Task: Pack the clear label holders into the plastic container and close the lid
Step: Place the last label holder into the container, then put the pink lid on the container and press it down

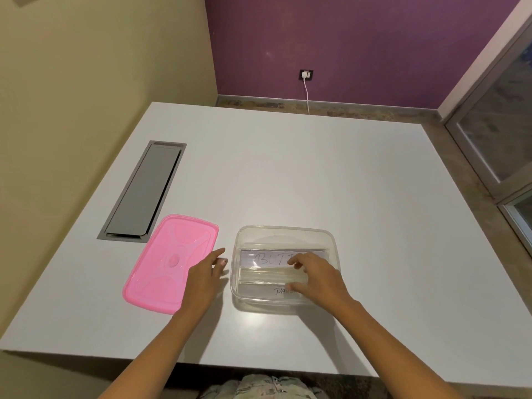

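A clear plastic container [285,232] stands on the white table near its front edge. Inside it lie clear label holders [267,259], one with a paper slip showing handwritten letters. My right hand [313,279] reaches into the container, fingers spread and resting on the holders; I cannot tell whether it grips one. The pink lid [161,263] lies flat on the table to the left of the container. My left hand [205,279] hovers over the lid's right edge, fingers apart, holding nothing.
A grey cable hatch [144,191] is set into the white table [316,168] behind the lid. A wall socket with a white cable [307,90] is on the purple wall. A glass door [498,139] is at the right.
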Demonstrator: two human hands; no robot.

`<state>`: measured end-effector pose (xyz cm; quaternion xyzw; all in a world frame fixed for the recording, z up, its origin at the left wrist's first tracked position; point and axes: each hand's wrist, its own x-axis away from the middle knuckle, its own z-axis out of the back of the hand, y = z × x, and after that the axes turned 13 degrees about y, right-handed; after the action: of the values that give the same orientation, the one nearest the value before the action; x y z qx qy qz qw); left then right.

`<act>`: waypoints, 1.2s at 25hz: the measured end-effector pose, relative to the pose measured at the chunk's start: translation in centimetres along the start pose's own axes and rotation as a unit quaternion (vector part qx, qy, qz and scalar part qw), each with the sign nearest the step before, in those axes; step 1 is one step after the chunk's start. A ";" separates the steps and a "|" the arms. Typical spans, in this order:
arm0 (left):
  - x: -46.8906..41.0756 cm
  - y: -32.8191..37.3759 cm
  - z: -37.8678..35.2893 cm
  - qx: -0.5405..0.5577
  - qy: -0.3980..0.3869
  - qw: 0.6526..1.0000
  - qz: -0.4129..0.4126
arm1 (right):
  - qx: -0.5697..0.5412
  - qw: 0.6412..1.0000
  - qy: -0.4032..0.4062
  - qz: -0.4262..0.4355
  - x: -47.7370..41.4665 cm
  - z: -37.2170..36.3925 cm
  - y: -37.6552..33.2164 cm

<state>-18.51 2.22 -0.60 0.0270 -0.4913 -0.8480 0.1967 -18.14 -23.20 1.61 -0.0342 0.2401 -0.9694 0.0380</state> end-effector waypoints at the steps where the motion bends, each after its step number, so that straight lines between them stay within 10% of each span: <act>1: 0.3 -0.9 0.5 -0.038 0.017 0.999 -0.019 | -0.006 0.999 0.020 0.029 0.4 0.2 -0.2; 7: 2.3 -5.9 2.6 -0.281 0.011 0.959 -0.044 | -0.073 0.992 0.046 0.087 2.3 -0.2 -2.3; 19: 2.9 -6.8 4.5 -0.434 0.060 0.880 -0.184 | -0.082 0.993 0.032 0.079 2.0 -1.6 -3.5; 30: -0.7 7.4 8.0 -0.134 0.357 0.902 -0.202 | -0.200 0.957 0.211 -0.005 -0.3 0.4 -4.8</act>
<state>-17.52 5.77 9.67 0.3998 -0.2538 -0.8612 0.1848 -18.06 -19.11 4.17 0.1634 0.4318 -0.8867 -0.0259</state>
